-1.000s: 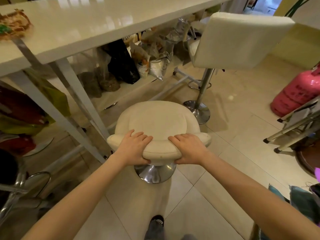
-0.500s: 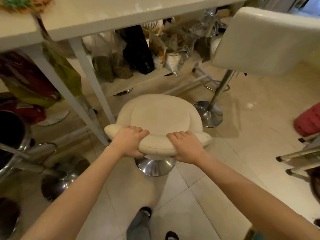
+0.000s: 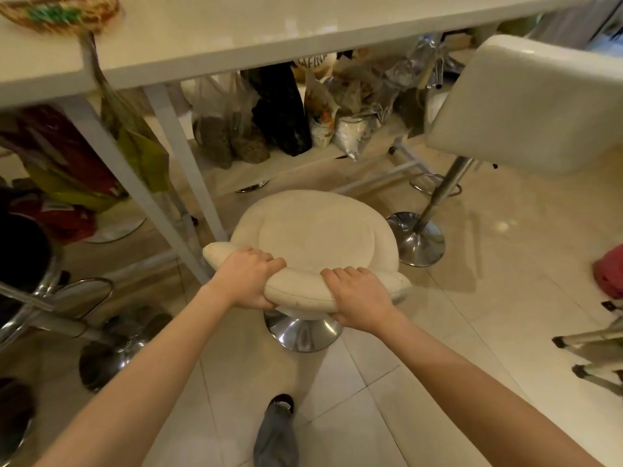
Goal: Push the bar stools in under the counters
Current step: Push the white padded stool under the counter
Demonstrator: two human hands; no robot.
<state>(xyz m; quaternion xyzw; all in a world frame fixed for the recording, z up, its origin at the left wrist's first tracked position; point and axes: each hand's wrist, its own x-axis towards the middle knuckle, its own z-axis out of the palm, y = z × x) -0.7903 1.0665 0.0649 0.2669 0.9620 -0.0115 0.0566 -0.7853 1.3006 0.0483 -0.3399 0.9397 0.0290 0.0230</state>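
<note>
Gripping the low padded backrest (image 3: 300,289) of a cream stool (image 3: 313,237), the person is standing behind it and facing the counter (image 3: 236,38). The left hand (image 3: 247,281) is curling over the backrest's left part, fingers on top and thumb under the roll; the right hand (image 3: 357,298) is holding the right part in the same way. Both hands are wrapping the cushion closely, a short gap lying between them.

The stool is standing on tile just short of the counter edge, its seat beside a slanted white leg (image 3: 188,163) and its chrome base (image 3: 303,332) showing below the backrest. A taller stool (image 3: 526,106) is standing to the right, also outside the counter.

Handling, as judged: the upholstery is looking soft and will be giving under the fingers, so the firm frame within the backrest is the better purchase. The disc base is probably heavy and smooth, likely sliding on glossy tile rather than rolling, and pushing high on the backrest may be tipping it forward. Steering slightly right should be keeping the seat off the leg. Bags (image 3: 263,129) on the lower shelf are limiting how far it can go.
</note>
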